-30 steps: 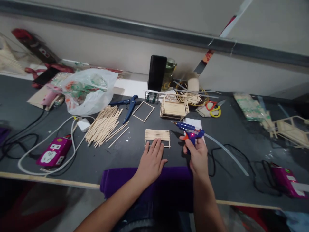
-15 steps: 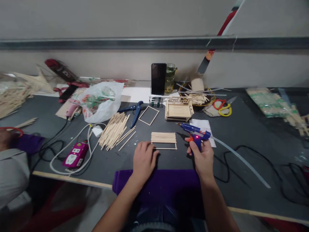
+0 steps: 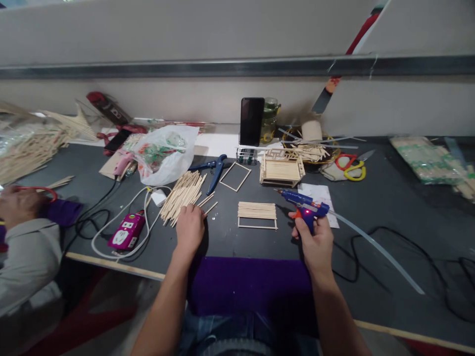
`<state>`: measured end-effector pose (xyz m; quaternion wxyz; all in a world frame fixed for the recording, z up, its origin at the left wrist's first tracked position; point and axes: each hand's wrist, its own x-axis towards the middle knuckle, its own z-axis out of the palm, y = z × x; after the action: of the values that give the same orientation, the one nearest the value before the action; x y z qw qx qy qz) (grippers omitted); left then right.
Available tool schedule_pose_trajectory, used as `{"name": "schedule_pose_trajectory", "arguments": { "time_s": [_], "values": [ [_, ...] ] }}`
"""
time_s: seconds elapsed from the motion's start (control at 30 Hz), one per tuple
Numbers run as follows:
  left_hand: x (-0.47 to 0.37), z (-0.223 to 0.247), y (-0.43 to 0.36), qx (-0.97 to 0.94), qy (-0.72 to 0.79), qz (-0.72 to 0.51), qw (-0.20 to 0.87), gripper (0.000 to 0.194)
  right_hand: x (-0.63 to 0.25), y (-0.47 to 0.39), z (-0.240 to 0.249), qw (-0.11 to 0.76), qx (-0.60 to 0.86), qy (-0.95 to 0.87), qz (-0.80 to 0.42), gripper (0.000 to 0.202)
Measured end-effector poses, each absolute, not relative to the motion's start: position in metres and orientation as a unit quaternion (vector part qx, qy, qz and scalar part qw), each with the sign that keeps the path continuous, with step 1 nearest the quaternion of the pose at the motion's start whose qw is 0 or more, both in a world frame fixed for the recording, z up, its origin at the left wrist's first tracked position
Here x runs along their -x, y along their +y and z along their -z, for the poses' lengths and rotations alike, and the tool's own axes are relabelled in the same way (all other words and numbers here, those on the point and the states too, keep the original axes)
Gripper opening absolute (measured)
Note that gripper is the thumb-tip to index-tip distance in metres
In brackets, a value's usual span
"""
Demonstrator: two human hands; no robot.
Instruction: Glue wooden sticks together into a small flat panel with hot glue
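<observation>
Stick (image 3: 212, 208) slants from our nearer left hand (image 3: 190, 227) toward desk's (image 3: 222, 241) far edge | left grip unclear | our right hand (image 3: 317, 241) grips glue gun (image 3: 302, 201)

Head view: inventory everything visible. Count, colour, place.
Slatted panel: 1, tan, table centre
Glue gun: 1, blue, right of panel
Bare frame: 1, tan, behind panel
Loose sticks: many, tan, left of panel and far left
Box model: 1, tan, behind glue gun
Cutter: 1, blue, left of bare frame
Scissors: 1, red-yellow, right of box model
Upright phone: 1, black, back centre
Jar: 1, green, behind phone
Bag: 1, white, back left
Socket box: 1, magenta, left
Paper: 1, white, by glue gun
Packet: 1, tan-green, far right
Cloth: 2, purple, front edge, far left
Other person's sleeve: 1, grey, far left
Left hand: 1, bare, at loose sticks
Right hand: 1, bare, around glue gun
</observation>
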<state>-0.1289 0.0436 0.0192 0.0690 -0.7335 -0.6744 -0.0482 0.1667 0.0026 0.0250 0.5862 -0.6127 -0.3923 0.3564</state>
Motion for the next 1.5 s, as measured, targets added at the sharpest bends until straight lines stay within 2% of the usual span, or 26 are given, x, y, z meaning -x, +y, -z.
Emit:
{"name": "schedule_pose_trajectory", "arguments": {
  "time_s": [0.1,0.3,0.5,0.77,1.23,1.5],
  "values": [
    [0.119,-0.023,0.038,0.753,-0.648,0.071,0.086,0.021,-0.167,0.003,-0.024,0.585,0.613,-0.398,-0.351,0.022],
    [0.06,-0.039,0.019,0.821,-0.549,0.151,0.038,0.019,-0.166,0.003,-0.028,0.584,0.619,-0.402,-0.339,0.02],
    [0.009,-0.036,0.018,0.878,-0.457,0.135,0.042,0.013,-0.166,0.003,-0.029,0.588,0.616,-0.399,-0.34,0.021],
    [0.005,-0.018,0.027,0.881,-0.454,0.129,0.031,0.013,-0.165,0.003,-0.031,0.573,0.619,-0.413,-0.345,0.02],
    [0.001,-0.013,0.031,0.872,-0.473,0.12,0.025,0.01,-0.165,0.003,-0.028,0.566,0.624,-0.408,-0.352,0.022],
    [-0.001,-0.014,0.021,0.873,-0.473,0.119,0.013,0.017,-0.164,0.003,-0.03,0.565,0.622,-0.412,-0.352,0.021]
  ]
}}
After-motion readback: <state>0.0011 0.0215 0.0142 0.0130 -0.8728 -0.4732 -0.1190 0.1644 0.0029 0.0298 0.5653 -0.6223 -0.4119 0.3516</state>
